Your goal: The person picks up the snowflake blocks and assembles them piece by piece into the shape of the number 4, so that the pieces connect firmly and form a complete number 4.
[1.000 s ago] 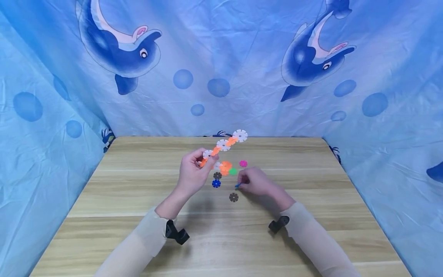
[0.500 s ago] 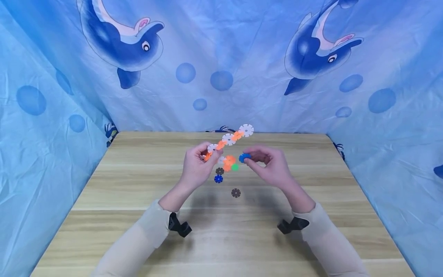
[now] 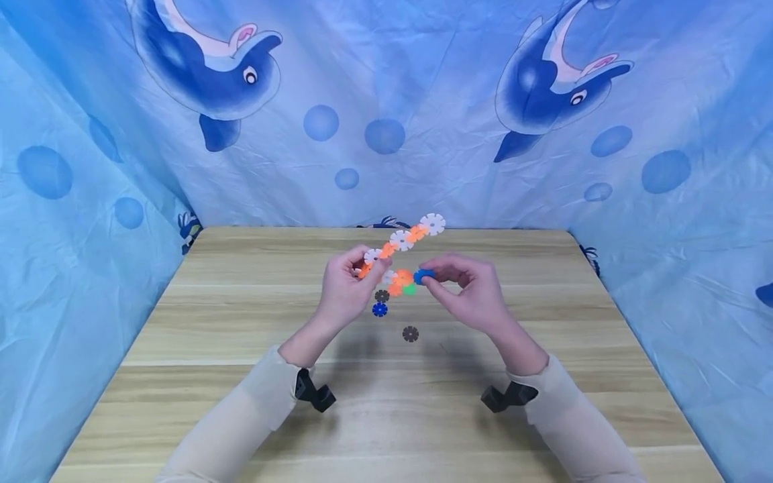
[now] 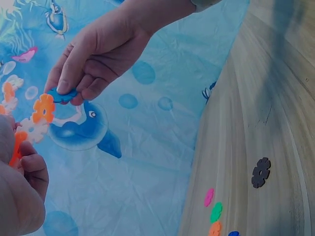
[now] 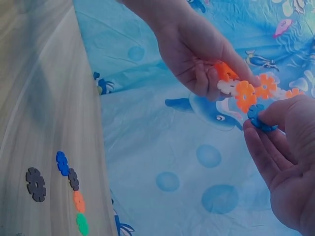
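My left hand (image 3: 351,287) grips a chain of interlocked orange and white notched plastic discs (image 3: 401,240). One branch slants up and away, ending in a white disc (image 3: 432,223); a shorter one points right and ends in an orange disc (image 5: 245,96). Between thumb and fingers, my right hand (image 3: 468,290) pinches a blue notched disc (image 3: 424,276). In the left wrist view the blue disc's edge meets that orange end disc; whether its slot is engaged I cannot tell. Both hands hold their pieces above the table.
Loose discs lie on the wooden table (image 3: 386,416): dark brown (image 3: 410,334), another dark brown (image 3: 382,296), dark blue (image 3: 380,309), green (image 3: 409,289), orange (image 4: 215,229) and pink (image 4: 209,197). A blue dolphin-print cloth (image 3: 386,181) surrounds the table's back and sides.
My right hand has lifted the blue disc from near the tabletop and brought it up and left against the chain's orange end disc. The left hand keeps its grip, slightly shifted in view.
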{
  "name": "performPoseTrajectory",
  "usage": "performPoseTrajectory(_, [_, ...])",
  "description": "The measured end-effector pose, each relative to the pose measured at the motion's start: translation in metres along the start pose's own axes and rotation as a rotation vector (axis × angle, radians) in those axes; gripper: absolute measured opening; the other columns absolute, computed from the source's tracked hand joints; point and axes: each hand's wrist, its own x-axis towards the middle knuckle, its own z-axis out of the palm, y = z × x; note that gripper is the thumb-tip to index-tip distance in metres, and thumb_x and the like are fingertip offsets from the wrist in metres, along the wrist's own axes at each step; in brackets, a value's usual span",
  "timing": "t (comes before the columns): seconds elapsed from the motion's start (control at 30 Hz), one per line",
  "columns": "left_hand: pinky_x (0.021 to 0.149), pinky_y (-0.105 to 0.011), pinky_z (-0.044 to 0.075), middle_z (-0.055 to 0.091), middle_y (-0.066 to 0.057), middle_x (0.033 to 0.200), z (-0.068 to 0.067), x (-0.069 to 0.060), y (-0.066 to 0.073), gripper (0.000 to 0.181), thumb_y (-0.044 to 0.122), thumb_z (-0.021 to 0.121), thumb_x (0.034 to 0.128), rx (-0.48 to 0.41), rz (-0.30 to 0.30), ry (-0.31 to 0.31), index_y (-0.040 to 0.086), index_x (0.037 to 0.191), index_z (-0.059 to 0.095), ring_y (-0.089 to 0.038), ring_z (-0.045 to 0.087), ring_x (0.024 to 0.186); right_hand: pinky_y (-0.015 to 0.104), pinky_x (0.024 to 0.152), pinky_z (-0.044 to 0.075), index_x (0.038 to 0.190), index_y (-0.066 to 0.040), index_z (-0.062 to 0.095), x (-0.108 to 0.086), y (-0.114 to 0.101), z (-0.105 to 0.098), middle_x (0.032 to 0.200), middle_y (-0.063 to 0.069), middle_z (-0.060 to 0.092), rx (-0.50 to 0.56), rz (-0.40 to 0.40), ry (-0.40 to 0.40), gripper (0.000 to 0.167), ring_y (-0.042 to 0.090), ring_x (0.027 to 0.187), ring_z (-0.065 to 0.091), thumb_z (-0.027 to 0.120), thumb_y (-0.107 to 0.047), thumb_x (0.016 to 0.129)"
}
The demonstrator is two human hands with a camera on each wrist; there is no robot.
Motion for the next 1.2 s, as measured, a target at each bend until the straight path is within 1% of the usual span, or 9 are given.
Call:
performPoseTrajectory(0.23, [0.047, -0.022, 0.031, 0.048, -0.001, 0.067, 0.001, 0.003, 0.001, 0.013, 0.008, 0.074, 0.0997, 0.024, 0.029, -0.032, 0.005, 0.087, 0.071, -0.012, 0.04, 0.051, 0.029, 0.076, 0.067, 0.103, 0.002, 0.081, 0.002, -0.005, 0.0, 0.095, 0.017, 0.081, -0.019, -0.043, -0.016, 0.022, 0.007, 0.085, 0.078, 0.082, 0.013, 0.084])
performPoseTrajectory(0.47, [0.051, -0.021, 0.034, 0.047, -0.003, 0.069, 0.004, 0.006, 0.004, 0.016, 0.005, 0.072, 0.1002, 0.028, 0.079, -0.052, 0.006, 0.086, 0.066, -0.011, 0.041, 0.054, 0.028, 0.074, 0.067, 0.101, 0.004, 0.082, 0.001, -0.008, -0.004, 0.095, 0.018, 0.081, 0.018, 0.005, -0.025, 0.02, 0.007, 0.085, 0.078, 0.082, 0.014, 0.084])
performPoseTrajectory(0.6, [0.048, -0.021, 0.035, 0.048, -0.003, 0.069, 0.005, 0.006, 0.003, 0.017, 0.005, 0.072, 0.1006, 0.032, 0.082, -0.046, 0.005, 0.085, 0.065, -0.01, 0.042, 0.053, 0.026, 0.069, 0.066, 0.102, 0.0, 0.083, 0.002, -0.008, -0.003, 0.096, 0.015, 0.082, -0.026, 0.026, -0.011, 0.018, 0.007, 0.083, 0.078, 0.082, 0.009, 0.086])
performPoseTrajectory(0.67, [0.047, -0.021, 0.033, 0.048, -0.002, 0.068, 0.006, 0.008, 0.002, 0.019, 0.005, 0.072, 0.0999, 0.033, 0.089, -0.025, 0.005, 0.083, 0.064, -0.009, 0.041, 0.052, 0.026, 0.068, 0.066, 0.102, -0.001, 0.083, 0.006, -0.008, -0.003, 0.096, 0.014, 0.082, -0.044, 0.022, -0.015, 0.016, 0.01, 0.081, 0.078, 0.083, 0.006, 0.087])
performPoseTrajectory(0.77, [0.047, -0.02, 0.031, 0.046, 0.0, 0.066, 0.004, 0.008, 0.002, 0.02, 0.004, 0.072, 0.0995, 0.035, 0.105, -0.004, 0.005, 0.082, 0.063, -0.007, 0.039, 0.052, 0.026, 0.071, 0.066, 0.102, -0.002, 0.083, 0.01, -0.008, -0.001, 0.096, 0.012, 0.082, -0.056, 0.011, -0.025, 0.017, 0.012, 0.081, 0.078, 0.084, 0.005, 0.087])
performPoseTrajectory(0.87, [0.047, -0.02, 0.028, 0.042, 0.001, 0.062, 0.003, 0.008, 0.003, 0.022, 0.003, 0.072, 0.0989, 0.02, 0.123, 0.005, 0.005, 0.079, 0.061, -0.007, 0.036, 0.05, 0.026, 0.077, 0.066, 0.103, -0.001, 0.083, 0.012, -0.009, -0.001, 0.096, 0.013, 0.082, -0.052, -0.002, -0.032, 0.018, 0.013, 0.084, 0.078, 0.083, 0.007, 0.087])
performPoseTrajectory(0.97, [0.047, -0.021, 0.03, 0.042, 0.002, 0.062, 0.004, 0.008, 0.005, 0.022, 0.003, 0.071, 0.1003, -0.003, 0.12, -0.019, 0.005, 0.08, 0.061, -0.008, 0.037, 0.05, 0.023, 0.077, 0.066, 0.106, -0.001, 0.082, 0.012, -0.008, -0.003, 0.097, 0.015, 0.082, -0.069, -0.001, -0.006, 0.021, 0.008, 0.086, 0.078, 0.083, 0.008, 0.087])
performPoseTrajectory(1.1, [0.048, -0.021, 0.033, 0.044, 0.001, 0.063, 0.002, 0.006, 0.005, 0.02, 0.006, 0.07, 0.1021, -0.007, 0.076, -0.031, 0.005, 0.084, 0.062, -0.01, 0.041, 0.052, 0.024, 0.075, 0.066, 0.121, -0.001, 0.077, 0.008, -0.006, -0.003, 0.1, 0.017, 0.081, -0.058, 0.052, 0.014, 0.036, 0.004, 0.086, 0.077, 0.083, 0.008, 0.086])
performPoseTrajectory(1.2, [0.048, -0.021, 0.033, 0.046, 0.0, 0.063, -0.004, 0.002, 0.005, 0.02, 0.007, 0.07, 0.102, 0.016, 0.044, -0.01, 0.006, 0.084, 0.063, -0.011, 0.042, 0.053, 0.027, 0.079, 0.066, 0.13, -0.001, 0.072, -0.001, 0.0, 0.001, 0.102, 0.016, 0.08, -0.051, 0.133, -0.048, 0.044, 0.007, 0.086, 0.076, 0.082, 0.005, 0.088])
